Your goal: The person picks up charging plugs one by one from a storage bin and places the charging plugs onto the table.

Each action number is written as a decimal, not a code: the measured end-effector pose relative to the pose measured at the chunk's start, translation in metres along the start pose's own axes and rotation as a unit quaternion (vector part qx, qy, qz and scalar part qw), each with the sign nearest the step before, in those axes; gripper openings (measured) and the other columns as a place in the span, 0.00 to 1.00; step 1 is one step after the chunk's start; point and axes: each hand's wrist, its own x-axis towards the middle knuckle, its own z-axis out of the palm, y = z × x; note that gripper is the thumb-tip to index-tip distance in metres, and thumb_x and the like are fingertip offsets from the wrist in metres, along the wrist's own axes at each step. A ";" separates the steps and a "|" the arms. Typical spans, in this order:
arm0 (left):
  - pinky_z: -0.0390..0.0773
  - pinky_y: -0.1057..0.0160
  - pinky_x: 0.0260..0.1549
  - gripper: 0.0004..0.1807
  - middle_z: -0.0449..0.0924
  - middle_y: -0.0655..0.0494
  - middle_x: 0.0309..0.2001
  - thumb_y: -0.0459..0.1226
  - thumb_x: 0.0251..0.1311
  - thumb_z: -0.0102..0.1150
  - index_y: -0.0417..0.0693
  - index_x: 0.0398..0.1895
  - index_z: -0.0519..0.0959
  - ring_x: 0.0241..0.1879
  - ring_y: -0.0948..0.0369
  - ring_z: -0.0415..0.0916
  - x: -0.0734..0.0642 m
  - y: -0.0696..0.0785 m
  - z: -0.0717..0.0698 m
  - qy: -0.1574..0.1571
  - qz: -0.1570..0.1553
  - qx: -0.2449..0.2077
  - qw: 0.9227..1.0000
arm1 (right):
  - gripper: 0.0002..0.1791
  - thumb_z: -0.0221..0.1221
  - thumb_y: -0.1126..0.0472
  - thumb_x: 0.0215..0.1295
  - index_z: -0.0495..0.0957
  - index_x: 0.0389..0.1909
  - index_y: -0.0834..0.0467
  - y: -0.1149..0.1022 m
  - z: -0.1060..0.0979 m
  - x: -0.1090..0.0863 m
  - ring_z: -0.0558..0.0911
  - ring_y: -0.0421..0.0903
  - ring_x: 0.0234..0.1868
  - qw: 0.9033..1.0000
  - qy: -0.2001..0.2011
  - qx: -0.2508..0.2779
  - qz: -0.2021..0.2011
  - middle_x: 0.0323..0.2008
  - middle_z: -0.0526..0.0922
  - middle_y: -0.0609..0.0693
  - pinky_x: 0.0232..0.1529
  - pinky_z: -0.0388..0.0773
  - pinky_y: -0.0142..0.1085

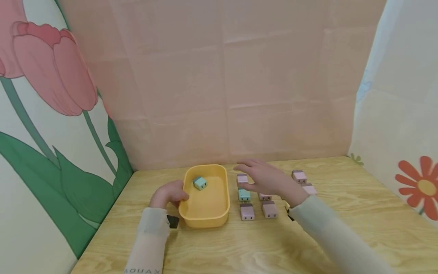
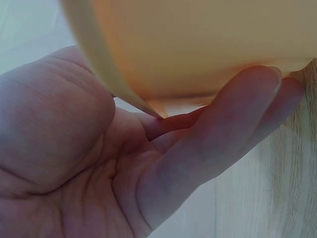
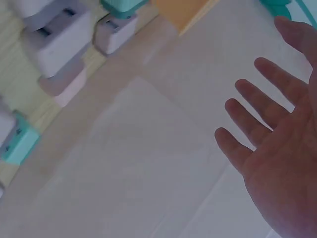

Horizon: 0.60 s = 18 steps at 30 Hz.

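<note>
My left hand [image 1: 170, 193] holds the left wall of a yellow plastic bin [image 1: 207, 203]. In the left wrist view, thumb and curled fingers lie on either side of the bin wall [image 2: 198, 44]. A teal charger plug [image 1: 200, 183] with two slots lies inside the bin, towards the back left. Right of the bin, my right hand [image 1: 267, 178] hovers over several charger plugs with its fingers spread and nothing in its grasp. Beneath or near it are a lilac plug [image 1: 242, 178], a teal plug [image 1: 244, 195] and a purple plug [image 1: 247, 212]. The hand and forearm partly cover others.
Another purple plug [image 1: 270, 209] stands in the front row, with a pink plug [image 1: 265, 197] behind it. Farther right are two pinkish plugs, one at the back [image 1: 299, 176]. A pink sheet [image 1: 226, 95] hangs behind the wooden table [image 1: 219, 251]; floral sheets flank it.
</note>
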 end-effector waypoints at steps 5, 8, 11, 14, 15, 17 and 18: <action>0.84 0.62 0.33 0.10 0.87 0.45 0.36 0.32 0.61 0.58 0.38 0.44 0.80 0.29 0.57 0.84 0.001 0.001 0.001 0.003 0.001 -0.003 1.000 | 0.33 0.67 0.49 0.74 0.75 0.74 0.57 -0.012 -0.001 0.026 0.73 0.63 0.79 1.000 -0.009 -0.007 -0.018 0.77 0.75 0.60 0.78 0.71 0.62; 0.86 0.61 0.35 0.11 0.88 0.43 0.38 0.32 0.61 0.57 0.37 0.46 0.80 0.30 0.57 0.85 0.002 0.003 0.001 0.003 0.006 -0.004 1.000 | 0.30 0.68 0.50 0.74 0.77 0.72 0.57 -0.016 -0.001 0.040 0.75 0.61 0.77 1.000 -0.010 -0.008 -0.020 0.75 0.77 0.58 0.77 0.73 0.59; 0.87 0.60 0.35 0.11 0.88 0.41 0.39 0.30 0.61 0.57 0.36 0.46 0.80 0.30 0.57 0.85 0.003 0.006 0.000 0.002 0.009 0.000 1.000 | 0.28 0.66 0.50 0.76 0.78 0.71 0.56 -0.022 0.000 0.054 0.77 0.58 0.75 1.000 -0.017 -0.009 -0.020 0.73 0.78 0.56 0.76 0.75 0.57; 0.87 0.60 0.34 0.10 0.89 0.41 0.38 0.29 0.61 0.56 0.36 0.45 0.80 0.30 0.57 0.85 0.003 0.007 -0.002 0.002 0.006 0.004 1.000 | 0.27 0.65 0.49 0.77 0.78 0.71 0.55 -0.028 0.002 0.068 0.78 0.57 0.74 0.999 -0.026 -0.009 -0.021 0.72 0.79 0.55 0.76 0.76 0.55; 0.88 0.60 0.34 0.10 0.89 0.42 0.38 0.29 0.62 0.56 0.36 0.45 0.80 0.29 0.57 0.86 0.003 0.007 -0.002 0.001 0.005 0.006 1.000 | 0.27 0.65 0.49 0.76 0.78 0.70 0.55 -0.030 0.003 0.072 0.79 0.57 0.73 0.999 -0.028 -0.010 -0.021 0.71 0.80 0.55 0.75 0.77 0.55; 0.88 0.59 0.34 0.10 0.88 0.43 0.37 0.29 0.63 0.55 0.35 0.45 0.80 0.29 0.57 0.86 0.003 0.007 -0.003 0.000 0.004 0.008 1.000 | 0.26 0.66 0.49 0.75 0.79 0.69 0.54 -0.035 0.007 0.081 0.80 0.56 0.72 0.999 -0.030 -0.012 -0.022 0.70 0.81 0.54 0.74 0.78 0.53; 0.88 0.59 0.34 0.10 0.88 0.43 0.36 0.29 0.63 0.55 0.35 0.45 0.80 0.29 0.57 0.86 0.003 0.007 -0.003 0.000 0.004 0.009 1.000 | 0.25 0.67 0.49 0.75 0.80 0.68 0.54 -0.037 0.010 0.085 0.81 0.56 0.70 0.999 -0.029 -0.015 -0.026 0.68 0.83 0.53 0.72 0.80 0.53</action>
